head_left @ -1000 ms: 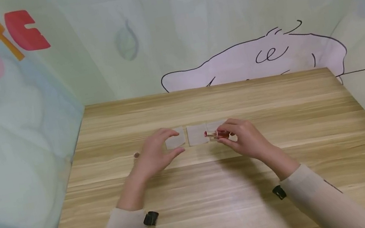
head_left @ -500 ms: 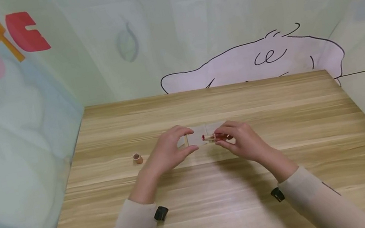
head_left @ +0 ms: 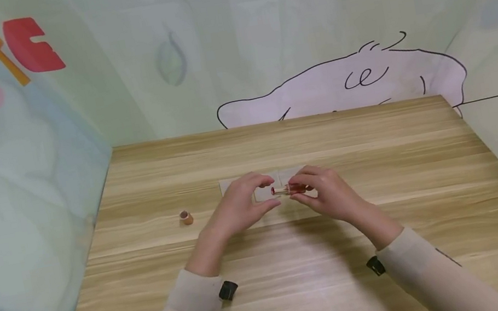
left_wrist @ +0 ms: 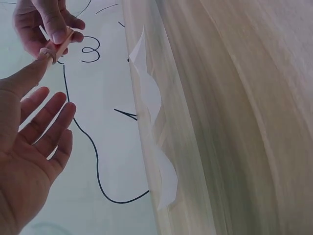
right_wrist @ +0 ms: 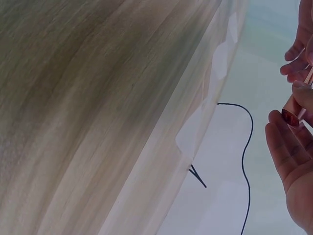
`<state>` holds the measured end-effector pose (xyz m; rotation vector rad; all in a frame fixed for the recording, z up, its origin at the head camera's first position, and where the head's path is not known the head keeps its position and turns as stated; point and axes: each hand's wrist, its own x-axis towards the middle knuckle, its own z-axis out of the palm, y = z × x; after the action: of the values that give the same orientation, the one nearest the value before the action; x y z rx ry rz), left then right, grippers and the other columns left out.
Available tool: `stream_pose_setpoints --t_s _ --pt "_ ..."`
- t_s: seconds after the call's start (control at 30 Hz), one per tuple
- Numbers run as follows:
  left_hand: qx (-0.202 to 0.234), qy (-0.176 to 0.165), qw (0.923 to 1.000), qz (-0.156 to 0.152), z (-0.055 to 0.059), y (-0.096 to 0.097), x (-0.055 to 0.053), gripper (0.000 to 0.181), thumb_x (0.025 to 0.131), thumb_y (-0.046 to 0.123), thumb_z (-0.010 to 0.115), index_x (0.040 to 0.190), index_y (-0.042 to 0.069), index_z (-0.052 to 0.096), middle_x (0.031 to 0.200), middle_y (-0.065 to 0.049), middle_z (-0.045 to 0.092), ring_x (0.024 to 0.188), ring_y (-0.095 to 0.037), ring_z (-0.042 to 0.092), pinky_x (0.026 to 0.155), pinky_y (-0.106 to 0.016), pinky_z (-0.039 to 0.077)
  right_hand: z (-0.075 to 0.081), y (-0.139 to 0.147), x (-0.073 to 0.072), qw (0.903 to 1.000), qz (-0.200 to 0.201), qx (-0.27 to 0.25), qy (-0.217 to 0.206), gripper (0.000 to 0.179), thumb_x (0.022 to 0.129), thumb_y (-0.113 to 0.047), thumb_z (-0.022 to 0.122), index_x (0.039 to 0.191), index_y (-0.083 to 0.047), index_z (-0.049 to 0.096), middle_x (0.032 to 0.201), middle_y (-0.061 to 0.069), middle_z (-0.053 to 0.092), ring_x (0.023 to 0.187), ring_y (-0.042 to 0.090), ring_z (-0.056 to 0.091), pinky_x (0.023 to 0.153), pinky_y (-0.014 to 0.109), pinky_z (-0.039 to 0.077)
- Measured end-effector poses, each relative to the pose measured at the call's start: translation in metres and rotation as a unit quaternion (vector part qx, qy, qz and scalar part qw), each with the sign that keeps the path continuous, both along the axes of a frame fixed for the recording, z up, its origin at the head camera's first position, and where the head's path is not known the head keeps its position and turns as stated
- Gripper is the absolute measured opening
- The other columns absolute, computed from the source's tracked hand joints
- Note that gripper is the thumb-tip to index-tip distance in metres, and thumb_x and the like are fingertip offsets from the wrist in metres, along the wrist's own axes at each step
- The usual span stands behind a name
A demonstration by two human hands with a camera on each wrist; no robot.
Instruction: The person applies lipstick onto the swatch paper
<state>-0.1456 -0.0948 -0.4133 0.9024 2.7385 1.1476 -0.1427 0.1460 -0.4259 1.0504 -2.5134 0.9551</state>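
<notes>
My right hand pinches a lipstick between thumb and fingers. The lipstick lies level, its uncapped red end facing left, its tube gold and reddish. In the right wrist view the dark red base of the lipstick shows beside the right fingers. My left hand faces that red end, thumb and fingers apart in a C shape. In the left wrist view its thumb overlaps the lipstick, and its other fingers are spread. A small open-topped, copper-coloured cap stands on the table left of the left hand.
Behind and below the hands a row of pale paper squares lies on the wooden table, partly hidden by the hands. Their edges curl up in the left wrist view. A printed cloth backdrop rises behind the table and at both sides.
My left hand has moved right, from over the leftmost paper square to the lipstick's red end. The cap, mostly hidden before, shows fully. The right hand has shifted slightly left with the lipstick.
</notes>
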Motion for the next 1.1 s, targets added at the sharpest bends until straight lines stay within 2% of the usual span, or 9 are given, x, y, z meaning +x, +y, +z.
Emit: stream_pose_setpoints --t_s 0.17,0.3,0.57,0.77,0.9,1.1 --pt "0.007 0.013 0.9999 -0.007 -0.002 0.005 0.002 0.037 0.090 0.026 0.079 0.118 0.004 0.069 0.109 -0.007 0.069 0.102 -0.020 0.063 0.091 -0.038 0.053 0.001 -0.003 0.000 0.9999 0.008 -0.003 0.010 0.018 0.084 -0.010 0.083 0.100 -0.005 0.075 0.092 0.002 0.070 0.082 0.013 0.068 0.072 0.029 0.058" --pt "0.023 0.013 0.9996 -0.009 -0.003 0.009 0.004 0.034 0.091 0.026 0.078 0.115 0.003 0.071 0.103 -0.007 0.070 0.095 -0.019 0.063 0.088 -0.042 0.055 0.001 -0.005 0.000 0.9997 0.012 -0.003 0.019 0.018 0.084 -0.011 0.084 0.099 -0.005 0.075 0.092 0.001 0.070 0.081 0.012 0.067 0.071 0.029 0.058" --pt "0.044 0.020 0.9988 0.002 -0.004 0.011 0.005 0.018 0.092 0.023 0.077 0.102 0.008 0.074 0.093 0.001 0.069 0.086 -0.013 0.061 0.081 -0.043 0.056 0.000 -0.008 0.000 0.9982 0.026 -0.016 0.051 0.018 0.082 -0.010 0.085 0.097 -0.005 0.075 0.092 0.002 0.069 0.079 0.012 0.064 0.069 0.029 0.056" --pt "0.082 0.001 0.9966 0.004 0.000 0.009 0.007 0.011 0.091 0.018 0.077 0.094 0.008 0.075 0.087 0.001 0.069 0.082 -0.013 0.061 0.080 -0.047 0.056 0.000 -0.009 0.003 0.9960 0.028 -0.045 0.072 0.024 0.077 -0.006 0.088 0.098 -0.003 0.076 0.095 0.004 0.070 0.080 0.015 0.066 0.068 0.031 0.057" --pt "0.094 -0.011 0.9955 0.006 0.000 0.007 0.007 0.010 0.092 0.017 0.076 0.096 0.008 0.075 0.088 0.002 0.070 0.083 -0.012 0.062 0.085 -0.048 0.056 -0.001 -0.010 0.003 0.9956 0.028 -0.062 0.064 0.026 0.078 -0.005 0.087 0.101 -0.004 0.075 0.097 0.005 0.072 0.081 0.016 0.067 0.066 0.031 0.057" --pt "0.106 0.001 0.9943 0.005 0.000 0.005 0.008 0.010 0.092 0.016 0.076 0.098 0.007 0.076 0.090 0.000 0.072 0.085 -0.012 0.064 0.083 -0.049 0.056 -0.003 -0.011 0.003 0.9966 0.032 -0.073 0.022 0.025 0.081 -0.005 0.084 0.104 -0.006 0.072 0.096 0.002 0.072 0.080 0.013 0.063 0.064 0.029 0.055"
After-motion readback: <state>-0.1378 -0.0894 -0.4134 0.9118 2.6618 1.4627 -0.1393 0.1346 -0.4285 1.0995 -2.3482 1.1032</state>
